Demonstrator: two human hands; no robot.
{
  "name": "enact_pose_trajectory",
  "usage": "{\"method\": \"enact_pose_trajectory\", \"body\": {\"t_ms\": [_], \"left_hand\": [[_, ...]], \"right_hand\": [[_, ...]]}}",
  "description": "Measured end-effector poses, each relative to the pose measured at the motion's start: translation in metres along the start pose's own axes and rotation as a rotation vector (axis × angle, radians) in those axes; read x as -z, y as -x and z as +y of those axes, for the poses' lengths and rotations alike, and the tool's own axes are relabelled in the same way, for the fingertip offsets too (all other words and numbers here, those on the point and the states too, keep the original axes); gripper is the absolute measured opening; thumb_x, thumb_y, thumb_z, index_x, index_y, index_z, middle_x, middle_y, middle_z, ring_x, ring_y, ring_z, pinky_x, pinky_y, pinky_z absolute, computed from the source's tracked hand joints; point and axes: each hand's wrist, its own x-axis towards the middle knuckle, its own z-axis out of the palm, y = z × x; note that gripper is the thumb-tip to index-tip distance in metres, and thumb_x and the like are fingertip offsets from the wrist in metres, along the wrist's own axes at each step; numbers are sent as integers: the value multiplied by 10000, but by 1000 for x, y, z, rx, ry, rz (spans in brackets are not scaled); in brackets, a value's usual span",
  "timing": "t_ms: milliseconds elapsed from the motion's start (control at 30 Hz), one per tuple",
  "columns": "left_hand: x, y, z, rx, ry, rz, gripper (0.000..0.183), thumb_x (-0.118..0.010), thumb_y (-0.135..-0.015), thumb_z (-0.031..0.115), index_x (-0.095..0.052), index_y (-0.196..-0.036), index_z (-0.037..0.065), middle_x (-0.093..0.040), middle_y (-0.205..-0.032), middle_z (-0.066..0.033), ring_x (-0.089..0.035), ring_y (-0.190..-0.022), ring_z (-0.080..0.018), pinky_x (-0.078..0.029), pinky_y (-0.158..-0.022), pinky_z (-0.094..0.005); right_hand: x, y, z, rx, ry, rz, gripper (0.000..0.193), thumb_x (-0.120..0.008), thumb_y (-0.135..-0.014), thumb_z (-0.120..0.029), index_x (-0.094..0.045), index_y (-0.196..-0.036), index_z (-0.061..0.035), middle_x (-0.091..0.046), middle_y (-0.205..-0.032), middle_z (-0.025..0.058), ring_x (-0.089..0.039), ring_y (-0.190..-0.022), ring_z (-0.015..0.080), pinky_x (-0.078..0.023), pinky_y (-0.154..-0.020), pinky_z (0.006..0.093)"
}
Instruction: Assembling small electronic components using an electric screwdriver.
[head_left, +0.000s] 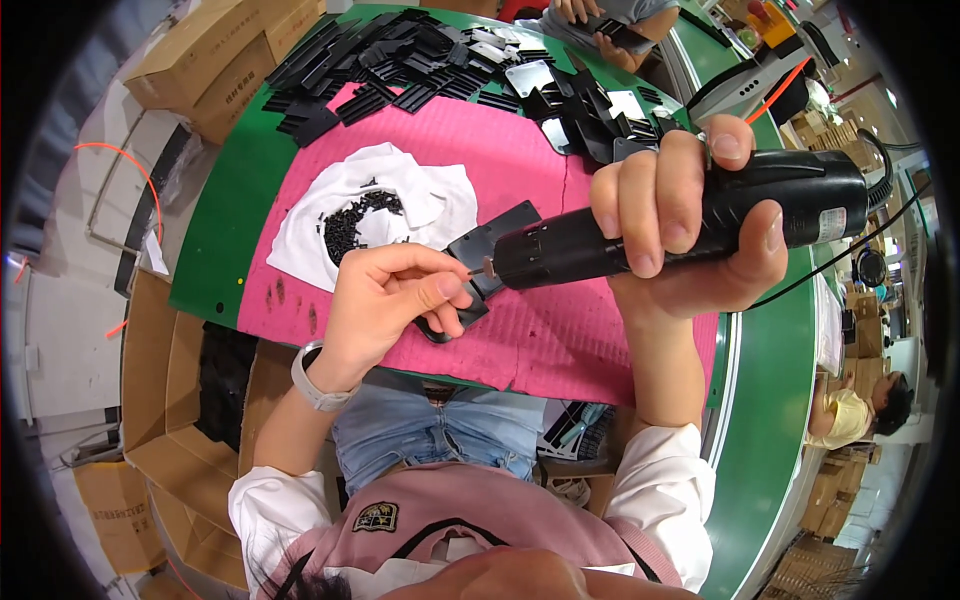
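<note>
My right hand is wrapped round a black electric screwdriver, held nearly level with its bit pointing left. At the tip of the bit, my left hand has thumb and fingers pinched together; whatever they hold is too small or hidden to make out. Below the bit a black part with flat plates lies on the pink mat, partly covered by my left fingers and the tool. To the left of it, small black screws are heaped on a white cloth.
Black slotted plates are piled at the far side of the green table, with more black plates to their right. Across the table another person's hands hold a dark part. Cardboard boxes stand at the left. A cable trails from the screwdriver.
</note>
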Motion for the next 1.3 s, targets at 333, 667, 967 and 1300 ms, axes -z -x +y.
{"method": "enact_pose_trajectory", "body": {"t_ms": [333,667,967,1300], "left_hand": [[-7,-4,-9,-130,120,42,129,-723,-802,27,-633,-883,-18,-631,-794,-56,-594,-614,-82,-497,-579,-202],[-7,-4,-11,-121,140,26,150,-678,-843,35,-661,-971,-43,-685,-852,-137,-627,-594,-121,-510,-551,-226],[-6,-1,-14,-315,-70,24,509,-777,-767,182,-566,-1168,-49,-638,-1007,-148,-624,-807,-175,-512,-695,-284],[-19,2,-25,-478,-1259,184,920,-800,-638,416,-371,-1292,-69,-527,-1140,-219,-509,-1062,-374,-395,-908,-441]], "right_hand": [[-4,3,3,14,-23,-30,375,-514,-899,-415,-463,-1124,-119,-476,-661,-8,-495,-495,112,-404,-605,306],[-6,6,3,62,33,-57,394,-493,-904,-424,-460,-1148,-117,-477,-677,-8,-499,-510,112,-403,-614,305],[-9,4,18,70,-43,73,368,-455,-919,-403,-487,-1132,-104,-478,-667,-1,-461,-492,126,-385,-601,316],[-2,-16,48,-179,496,179,240,-546,-843,-131,-457,-1020,4,-452,-575,73,-405,-438,143,-369,-438,282]]}}
